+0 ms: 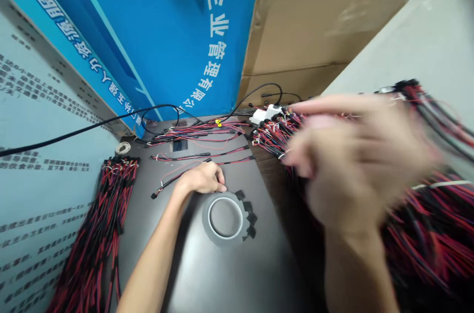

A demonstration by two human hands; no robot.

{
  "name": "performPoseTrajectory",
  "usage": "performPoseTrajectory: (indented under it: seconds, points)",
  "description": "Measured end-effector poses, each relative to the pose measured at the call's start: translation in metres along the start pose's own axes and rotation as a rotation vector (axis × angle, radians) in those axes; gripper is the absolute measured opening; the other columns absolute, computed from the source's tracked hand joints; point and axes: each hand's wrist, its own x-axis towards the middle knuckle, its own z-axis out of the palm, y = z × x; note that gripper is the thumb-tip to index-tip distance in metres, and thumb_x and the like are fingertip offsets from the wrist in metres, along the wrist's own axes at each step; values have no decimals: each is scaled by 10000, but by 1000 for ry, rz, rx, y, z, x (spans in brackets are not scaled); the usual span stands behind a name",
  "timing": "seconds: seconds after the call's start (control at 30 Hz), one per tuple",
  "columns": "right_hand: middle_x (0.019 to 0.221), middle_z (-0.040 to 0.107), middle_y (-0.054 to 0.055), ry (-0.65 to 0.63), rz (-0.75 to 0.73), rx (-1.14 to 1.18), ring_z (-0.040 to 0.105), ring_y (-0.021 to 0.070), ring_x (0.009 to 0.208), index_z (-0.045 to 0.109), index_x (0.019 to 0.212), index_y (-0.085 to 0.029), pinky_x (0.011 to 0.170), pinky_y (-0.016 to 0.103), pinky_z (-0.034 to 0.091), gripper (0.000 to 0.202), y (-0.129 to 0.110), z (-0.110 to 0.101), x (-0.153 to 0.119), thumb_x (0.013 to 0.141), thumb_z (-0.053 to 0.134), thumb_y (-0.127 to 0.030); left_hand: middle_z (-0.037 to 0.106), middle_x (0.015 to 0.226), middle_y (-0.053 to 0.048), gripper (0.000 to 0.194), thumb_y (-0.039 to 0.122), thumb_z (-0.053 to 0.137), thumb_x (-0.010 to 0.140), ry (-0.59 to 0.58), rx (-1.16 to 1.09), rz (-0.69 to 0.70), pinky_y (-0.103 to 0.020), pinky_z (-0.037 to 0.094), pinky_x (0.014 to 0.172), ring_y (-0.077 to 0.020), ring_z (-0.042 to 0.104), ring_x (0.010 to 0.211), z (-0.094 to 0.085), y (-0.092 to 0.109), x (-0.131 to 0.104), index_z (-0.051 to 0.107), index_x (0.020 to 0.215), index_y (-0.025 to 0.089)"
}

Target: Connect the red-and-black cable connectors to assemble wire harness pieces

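R hand (355,165), closest to cam and motion-blurred, hovers over the big red/black wire pile (425,234); can't tell if its fingers grip anything. L hand (202,178) rests curled on the dark mat (222,273), fingertips pinning a wire lead (168,183), prob. to steady it. Tape roll (224,218) w/ pre-cut black tape bits (249,214) sits just below those fingers, handy; bundled harnesses (99,234) well left.

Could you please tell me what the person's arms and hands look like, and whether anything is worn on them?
Both forearms are bare, with no sleeves, gloves, watch or rings visible. The left hand is sharp and slender; the right hand is heavily motion-blurred, so finer details cannot be told.
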Motion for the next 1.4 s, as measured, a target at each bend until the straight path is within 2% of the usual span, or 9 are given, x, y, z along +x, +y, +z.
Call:
performPoseTrajectory:
  seconds: [0.13,0.2,0.43,0.67,0.77,0.83,0.93,1.1,1.4]
  points:
    - [973,635,72,-729,19,-59,622,179,875,551,1228,-153,753,300,469,383,24,28,-5,909,613,-356,672,777,-42,327,-33,499,675,-83,-64,163,-172,417,596,-107,583,682,-1,-12,5,697,908,82]
    - [1099,607,127,-967,112,-164,592,255,1031,561,1163,-117,861,361,460,505,39,47,-18,808,731,-433,674,791,-39,440,-71,441,624,-119,-61,249,-167,416,608,-100,576,683,-2,-16,6,702,944,80]
    - [1012,574,85,-750,145,-299,547,243,957,558,926,-154,823,370,427,211,59,77,-67,827,707,-266,671,798,-44,306,41,508,761,-120,5,325,-184,394,614,-110,566,693,-4,-20,6,718,976,100]
    - [899,576,36,-506,-47,21,528,180,837,503,824,-169,745,309,403,165,76,81,-78,787,660,-138,646,870,-58,220,58,516,803,-173,-179,383,-192,415,648,-106,541,735,-6,-30,-1,658,969,90]
    - [922,592,26,-481,-3,157,556,158,831,517,874,-176,743,285,420,160,78,80,-81,778,642,-144,594,828,-49,169,204,586,857,-218,-341,400,-202,420,624,-101,505,697,-8,-35,-5,618,982,96]
    - [893,600,16,-478,87,244,574,142,789,526,898,-182,704,265,431,165,76,81,-85,779,638,-165,559,779,-36,295,358,655,848,-239,-423,421,-210,408,612,-98,477,671,-9,-36,-8,599,977,98]
    - [850,611,2,-422,249,441,601,123,718,515,985,-186,656,241,458,256,71,84,-89,761,640,-175,558,762,-39,443,500,698,803,-255,-476,478,-215,389,616,-97,472,670,-12,-34,-11,590,953,97]
    - [862,631,3,-322,292,670,635,132,803,481,1164,-182,754,249,497,514,65,85,-86,684,650,-111,619,864,-74,398,458,713,807,-222,-485,553,-233,417,697,-120,547,770,-17,-26,-19,602,952,104]
    - [815,605,-29,-459,358,785,598,119,780,454,1301,-190,744,239,460,735,75,75,-80,635,754,-108,647,865,-61,267,333,724,810,-203,-335,608,-236,413,703,-115,533,758,-22,-7,-30,649,949,118]
